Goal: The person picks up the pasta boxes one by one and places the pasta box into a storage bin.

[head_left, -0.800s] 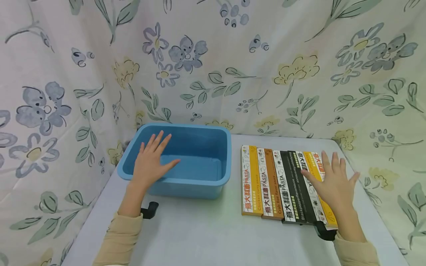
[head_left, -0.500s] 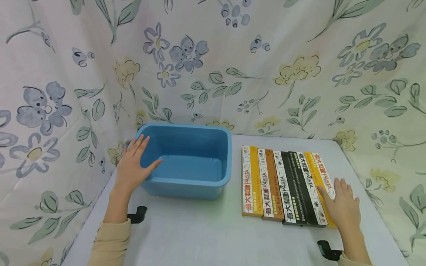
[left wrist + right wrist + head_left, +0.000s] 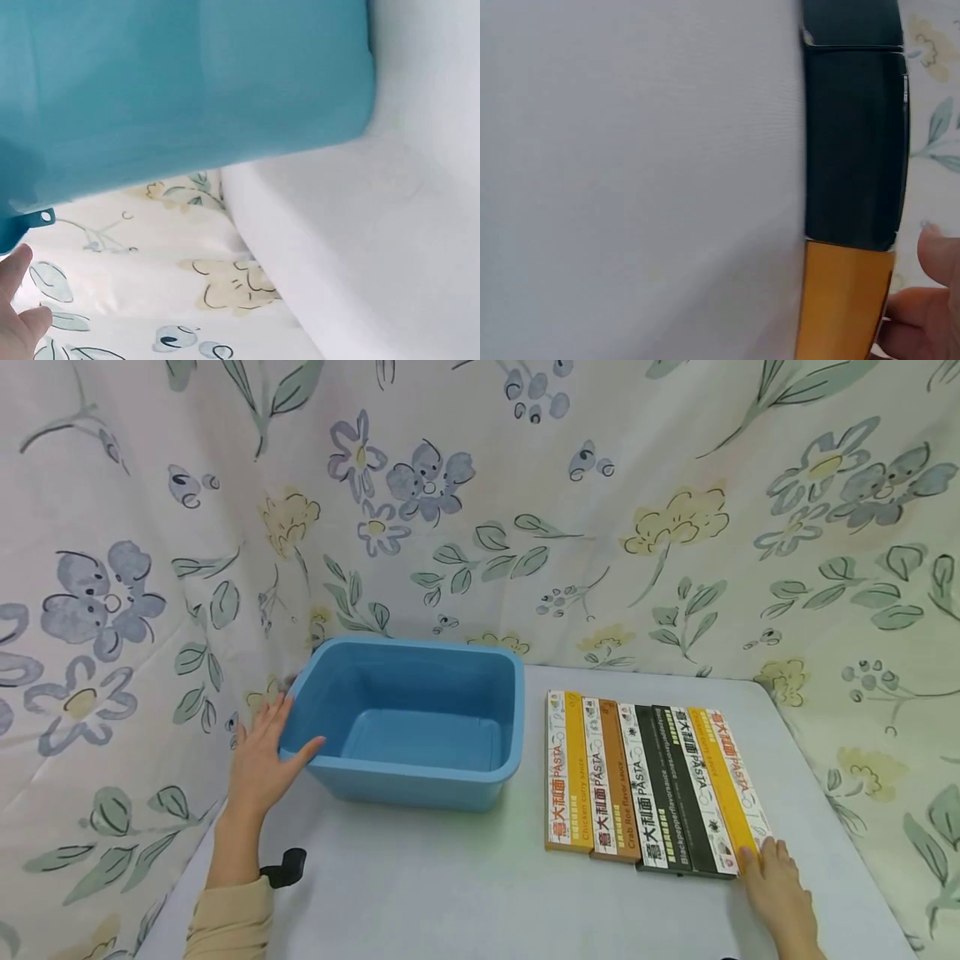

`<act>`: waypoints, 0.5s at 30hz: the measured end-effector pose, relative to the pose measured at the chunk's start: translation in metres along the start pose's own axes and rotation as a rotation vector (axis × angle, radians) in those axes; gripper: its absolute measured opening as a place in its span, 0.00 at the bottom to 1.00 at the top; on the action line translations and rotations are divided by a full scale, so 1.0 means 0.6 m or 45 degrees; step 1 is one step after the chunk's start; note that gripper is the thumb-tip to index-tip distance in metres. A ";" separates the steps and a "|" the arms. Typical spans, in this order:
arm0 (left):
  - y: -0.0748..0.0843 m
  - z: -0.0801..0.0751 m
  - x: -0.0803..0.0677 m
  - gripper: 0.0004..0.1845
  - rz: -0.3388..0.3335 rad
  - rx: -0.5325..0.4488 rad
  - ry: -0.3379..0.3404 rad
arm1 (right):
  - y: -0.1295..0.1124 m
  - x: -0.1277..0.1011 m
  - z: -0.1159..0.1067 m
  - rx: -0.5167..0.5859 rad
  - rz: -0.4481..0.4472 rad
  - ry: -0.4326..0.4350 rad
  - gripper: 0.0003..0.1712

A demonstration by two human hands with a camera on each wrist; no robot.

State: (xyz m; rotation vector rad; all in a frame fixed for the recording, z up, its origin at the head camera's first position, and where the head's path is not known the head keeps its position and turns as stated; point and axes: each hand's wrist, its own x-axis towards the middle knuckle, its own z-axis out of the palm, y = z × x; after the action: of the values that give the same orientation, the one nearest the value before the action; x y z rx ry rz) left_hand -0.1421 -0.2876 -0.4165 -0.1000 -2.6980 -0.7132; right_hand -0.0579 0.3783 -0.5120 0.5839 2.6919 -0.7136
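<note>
One blue bin [image 3: 420,727] sits on the worktop [image 3: 450,885], and four pasta boxes [image 3: 652,781] lie flat side by side to its right, just apart from it: yellow, brown, black, and yellow at the far right. The left hand [image 3: 262,760] rests with straight fingers against the bin's left wall, holding nothing. The right hand [image 3: 776,889], fingers relaxed, touches the near end of the rightmost box.
</note>
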 end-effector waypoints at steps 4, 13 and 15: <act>-0.005 0.002 -0.005 0.46 -0.021 -0.027 -0.023 | 0.009 -0.002 0.010 -0.010 -0.023 0.051 0.46; -0.003 0.000 -0.006 0.48 -0.110 -0.092 -0.108 | 0.041 0.009 -0.007 -0.030 -0.067 0.020 0.45; -0.004 0.000 -0.005 0.48 -0.112 -0.101 -0.117 | 0.048 0.015 -0.014 -0.019 -0.048 0.017 0.45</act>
State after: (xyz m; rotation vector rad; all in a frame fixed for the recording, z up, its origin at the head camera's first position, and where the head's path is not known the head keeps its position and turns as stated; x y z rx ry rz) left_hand -0.1394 -0.2894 -0.4188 -0.0340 -2.7758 -0.8627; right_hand -0.0540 0.4084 -0.5202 0.5376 2.7251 -0.7009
